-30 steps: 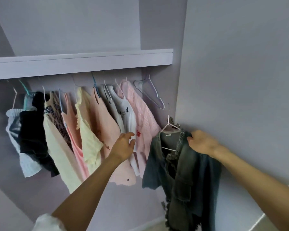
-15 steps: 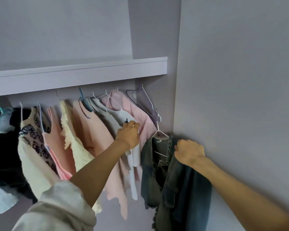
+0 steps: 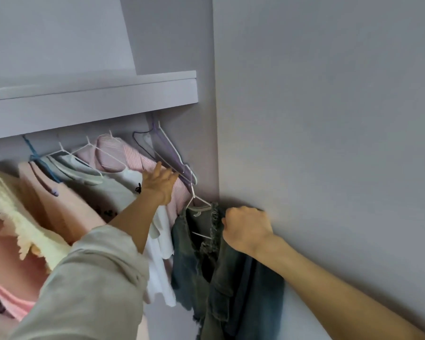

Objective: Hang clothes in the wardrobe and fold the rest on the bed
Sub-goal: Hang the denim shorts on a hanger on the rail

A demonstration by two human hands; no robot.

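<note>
Denim jacket (image 3: 226,273) on its white hanger (image 3: 198,204) is clenched at the shoulder by the right hand (image 3: 247,230), below the rail. Hung clothes (image 3: 133,158) are pressed aside by the left hand (image 3: 160,183), fingers extended — the hook could snag the empty hangers (image 3: 168,150) just above that grip, or the jacket could slip off.

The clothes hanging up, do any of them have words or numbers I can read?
No text here can be read.
White top: a small dark mark, too blurred to tell whether it is a picture or letters.
Peach top: dark marks beside the left arm, blurred and partly hidden.
Denim jacket, gripped by the right hand: a pale neck label, too small to read.
</note>
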